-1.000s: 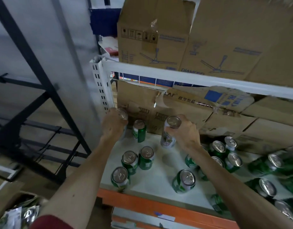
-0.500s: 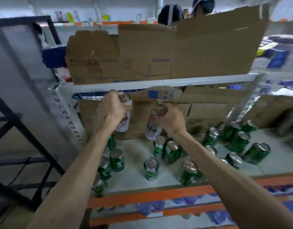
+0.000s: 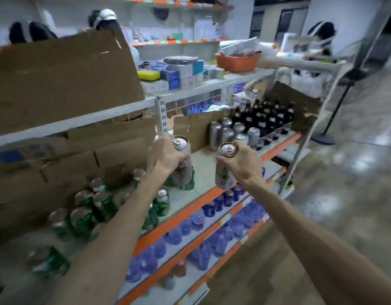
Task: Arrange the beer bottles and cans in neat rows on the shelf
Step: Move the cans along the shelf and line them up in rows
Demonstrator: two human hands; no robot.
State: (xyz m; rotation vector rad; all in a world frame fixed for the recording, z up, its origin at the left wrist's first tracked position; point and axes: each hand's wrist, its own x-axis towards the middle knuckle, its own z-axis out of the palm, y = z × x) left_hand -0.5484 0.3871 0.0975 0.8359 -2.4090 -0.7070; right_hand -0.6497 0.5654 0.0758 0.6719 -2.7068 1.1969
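My left hand [image 3: 162,156] grips a tall silver beer can [image 3: 183,160] held upright in the air in front of the shelf [image 3: 201,164]. My right hand [image 3: 245,160] grips a second tall silver can [image 3: 224,167] beside it. Both cans hang above the shelf's orange front edge. Several green cans [image 3: 84,216] stand and lie scattered on the shelf at the lower left. Further right on the same shelf stand several tall silver cans [image 3: 233,130] in rows, with dark beer bottles [image 3: 267,117] behind them.
Flattened cardboard boxes [image 3: 64,84] fill the shelf's back and the level above. Blue-capped water bottles [image 3: 196,221] line the lower shelves. An orange basket [image 3: 238,61] and small boxes sit on the upper right shelf. A polished floor and a stand's base [image 3: 324,139] lie to the right.
Both hands lifted their silver cans off the green-can area and carried them right, toward the rows of silver cans. The view swung right along the shelf.
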